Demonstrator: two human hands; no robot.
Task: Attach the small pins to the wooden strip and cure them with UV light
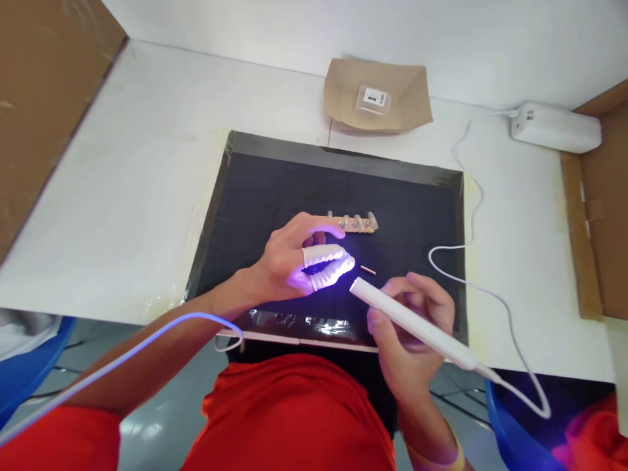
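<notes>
A white pen-shaped lamp (pixel 415 324) with a cable at its rear lies in my right hand (pixel 417 327), fingers wrapped round it. Its tip points at my left hand (pixel 299 258) and throws violet light on it. White finger covers sit on the thumb and index finger of my left hand, which meet in a pinch; what lies between them is too small and bright to make out. Just beyond my left hand, a tan strip (pixel 360 226) bears several clear nail-like tips and small shiny pieces. A short thin pinkish stick (pixel 367 269) rests on the black mat (pixel 412 216).
At the back stands a brown paper tray (pixel 338 98) with a small clear labelled box (pixel 373 100). A white power strip (pixel 554 127) lies at the back right. White cable (pixel 475 203) loops down the right side, and another crosses my left forearm.
</notes>
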